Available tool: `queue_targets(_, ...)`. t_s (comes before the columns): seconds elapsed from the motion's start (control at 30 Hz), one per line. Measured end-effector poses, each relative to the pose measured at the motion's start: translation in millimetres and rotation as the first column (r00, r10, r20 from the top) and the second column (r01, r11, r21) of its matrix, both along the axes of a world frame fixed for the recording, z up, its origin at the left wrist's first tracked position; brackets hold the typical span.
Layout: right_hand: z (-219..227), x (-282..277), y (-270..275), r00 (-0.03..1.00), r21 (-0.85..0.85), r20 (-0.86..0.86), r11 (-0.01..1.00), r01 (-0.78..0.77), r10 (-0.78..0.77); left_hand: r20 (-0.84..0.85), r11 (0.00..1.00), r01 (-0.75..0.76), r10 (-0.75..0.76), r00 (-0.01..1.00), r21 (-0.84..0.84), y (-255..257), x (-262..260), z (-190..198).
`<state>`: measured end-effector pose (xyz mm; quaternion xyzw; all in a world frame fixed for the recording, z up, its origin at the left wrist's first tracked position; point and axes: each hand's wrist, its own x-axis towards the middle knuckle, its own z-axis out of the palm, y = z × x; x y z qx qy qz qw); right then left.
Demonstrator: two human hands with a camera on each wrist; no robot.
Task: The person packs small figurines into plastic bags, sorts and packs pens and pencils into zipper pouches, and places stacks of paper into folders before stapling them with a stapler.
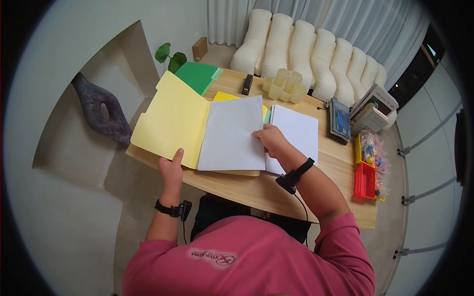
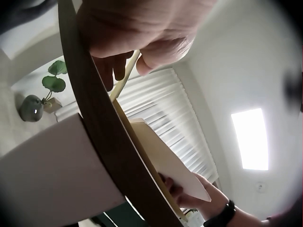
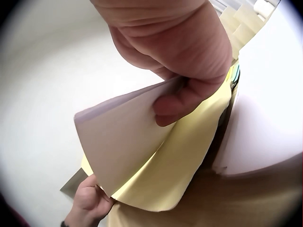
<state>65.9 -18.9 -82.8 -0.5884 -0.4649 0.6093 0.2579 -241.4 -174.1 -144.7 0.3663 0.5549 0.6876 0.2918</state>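
Note:
A pale yellow file folder [image 1: 170,116] lies opened at the table's front edge, its left cover raised at a slant. My left hand [image 1: 171,170] grips the lower edge of that cover, thumb on the inner face. White sheets [image 1: 232,133] lie over the folder's other half. At their right edge my right hand [image 1: 274,140] pinches them; the right wrist view shows the sheets [image 3: 123,146] lifted and bent above the yellow folder [image 3: 175,165]. Just to the right is a separate stack of white paper [image 1: 298,133]. Below the sheets, part of the folder is hidden.
A green folder [image 1: 195,76], a black stapler [image 1: 248,85] and a cream scalloped holder [image 1: 284,86] sit along the back. On the right are a blue pouch [image 1: 339,120], upright books [image 1: 374,106], a red basket [image 1: 364,180] and bagged small items [image 1: 374,148].

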Motion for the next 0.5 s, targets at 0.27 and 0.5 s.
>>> queue_targets(0.27,-5,-20,1,1.0,-0.009,0.025,1.0,0.006,-0.005,-0.017,0.999,-0.047,0.046,0.999,-0.025,-1,9,-1)
queue_targets(0.5,-10,-20,-1,1.0,0.01,0.016,1.0,-0.018,0.018,-0.022,0.998,-0.054,0.055,0.998,0.036,-1,11,-6)
